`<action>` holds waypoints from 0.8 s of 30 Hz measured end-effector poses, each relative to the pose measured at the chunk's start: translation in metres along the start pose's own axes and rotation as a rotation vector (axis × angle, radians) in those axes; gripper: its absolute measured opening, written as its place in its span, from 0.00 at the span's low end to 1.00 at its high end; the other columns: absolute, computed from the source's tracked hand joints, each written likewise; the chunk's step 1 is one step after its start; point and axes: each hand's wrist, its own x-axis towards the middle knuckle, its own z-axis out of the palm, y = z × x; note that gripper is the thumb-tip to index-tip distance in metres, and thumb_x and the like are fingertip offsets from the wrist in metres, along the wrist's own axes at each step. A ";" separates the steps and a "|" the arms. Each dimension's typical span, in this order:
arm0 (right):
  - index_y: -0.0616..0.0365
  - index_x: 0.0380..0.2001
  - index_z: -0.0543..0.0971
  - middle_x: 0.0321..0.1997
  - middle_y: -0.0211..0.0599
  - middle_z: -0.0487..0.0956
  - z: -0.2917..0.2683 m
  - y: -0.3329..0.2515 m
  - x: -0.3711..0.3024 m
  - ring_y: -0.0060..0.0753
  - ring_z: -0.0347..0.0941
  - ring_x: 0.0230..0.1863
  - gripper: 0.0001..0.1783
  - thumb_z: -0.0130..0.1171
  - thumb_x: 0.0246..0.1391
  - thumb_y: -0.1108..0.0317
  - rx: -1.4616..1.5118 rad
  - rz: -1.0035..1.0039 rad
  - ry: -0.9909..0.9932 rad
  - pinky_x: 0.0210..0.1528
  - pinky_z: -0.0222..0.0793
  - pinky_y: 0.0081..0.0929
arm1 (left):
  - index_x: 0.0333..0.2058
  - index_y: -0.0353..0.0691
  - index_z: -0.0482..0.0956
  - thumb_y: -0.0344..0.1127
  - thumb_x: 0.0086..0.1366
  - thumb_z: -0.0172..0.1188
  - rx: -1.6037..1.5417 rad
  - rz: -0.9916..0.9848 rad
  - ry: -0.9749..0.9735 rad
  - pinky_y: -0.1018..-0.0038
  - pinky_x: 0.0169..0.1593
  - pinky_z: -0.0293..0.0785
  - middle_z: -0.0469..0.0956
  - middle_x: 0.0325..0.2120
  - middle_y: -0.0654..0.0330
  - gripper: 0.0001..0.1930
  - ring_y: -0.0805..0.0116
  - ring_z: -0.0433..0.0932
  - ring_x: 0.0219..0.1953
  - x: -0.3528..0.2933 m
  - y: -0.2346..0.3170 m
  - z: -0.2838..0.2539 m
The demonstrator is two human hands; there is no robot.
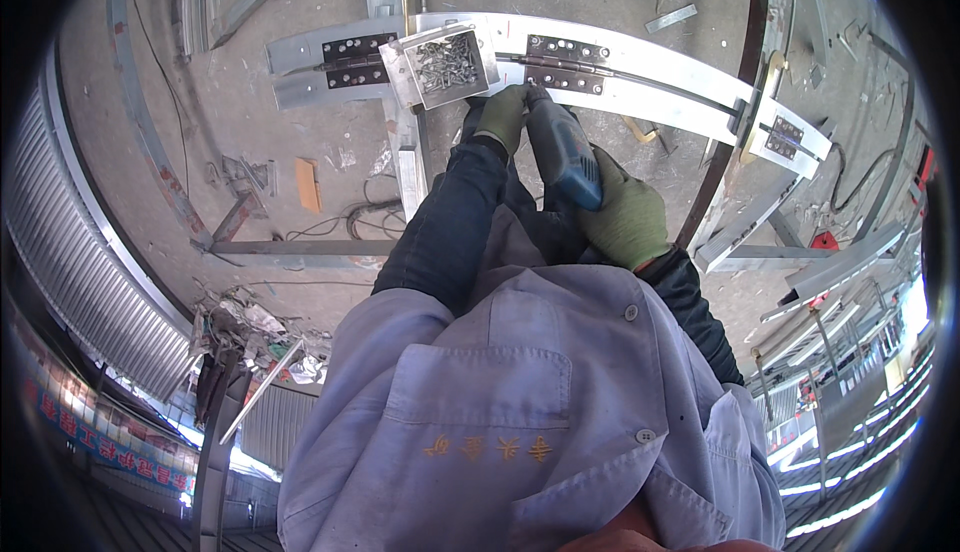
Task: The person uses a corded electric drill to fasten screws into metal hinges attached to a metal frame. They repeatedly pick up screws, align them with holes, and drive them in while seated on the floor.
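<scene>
My right hand [628, 214], in a green work glove, is wrapped round the rear grip of a blue and dark power drill [565, 147]. The drill's nose points away from me at the near leaf of a dark hinge [567, 63]. That hinge lies across two long pale metal bars [660, 62]. Beside the drill's front end is my left hand [503, 115], also gloved in green, with its fingers bent together close to the hinge. Whatever those fingers grip is hidden. Just beyond the left hand, an open metal box [441, 66] of loose screws rests on the bars.
A second dark hinge [359, 61] sits left of the box, and a third hinge [784, 138] lies at the far right. Steel supports [718, 177] carry the bars. On the floor are a cable [365, 220], an orange-brown piece [308, 185] and metal scraps.
</scene>
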 end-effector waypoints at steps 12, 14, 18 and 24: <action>0.48 0.74 0.75 0.41 0.56 0.90 -0.002 -0.002 0.000 0.63 0.90 0.43 0.42 0.71 0.54 0.56 0.000 0.021 0.007 0.47 0.86 0.56 | 0.47 0.36 0.90 0.38 0.74 0.65 -0.502 -0.160 0.028 0.69 0.48 0.83 0.88 0.42 0.56 0.12 0.64 0.86 0.43 0.008 -0.011 0.012; 0.48 0.75 0.75 0.44 0.57 0.90 -0.004 -0.005 0.001 0.63 0.90 0.44 0.44 0.72 0.54 0.56 -0.001 0.031 -0.019 0.49 0.86 0.56 | 0.46 0.36 0.91 0.41 0.75 0.64 -0.470 -0.097 0.053 0.71 0.46 0.82 0.87 0.41 0.59 0.14 0.68 0.85 0.41 0.008 -0.022 0.010; 0.49 0.75 0.73 0.45 0.58 0.90 -0.007 -0.010 0.003 0.64 0.90 0.45 0.44 0.72 0.54 0.55 -0.009 0.030 -0.049 0.50 0.85 0.57 | 0.45 0.37 0.90 0.42 0.76 0.64 -0.403 -0.057 0.064 0.71 0.45 0.82 0.87 0.39 0.59 0.14 0.68 0.85 0.39 0.012 -0.037 0.010; 0.57 0.74 0.66 0.46 0.61 0.89 -0.016 -0.032 0.008 0.64 0.90 0.47 0.51 0.75 0.55 0.46 -0.039 0.095 -0.126 0.50 0.85 0.58 | 0.43 0.39 0.87 0.44 0.78 0.62 -0.756 -0.590 0.067 0.70 0.45 0.81 0.86 0.39 0.61 0.14 0.70 0.85 0.39 -0.035 0.083 -0.021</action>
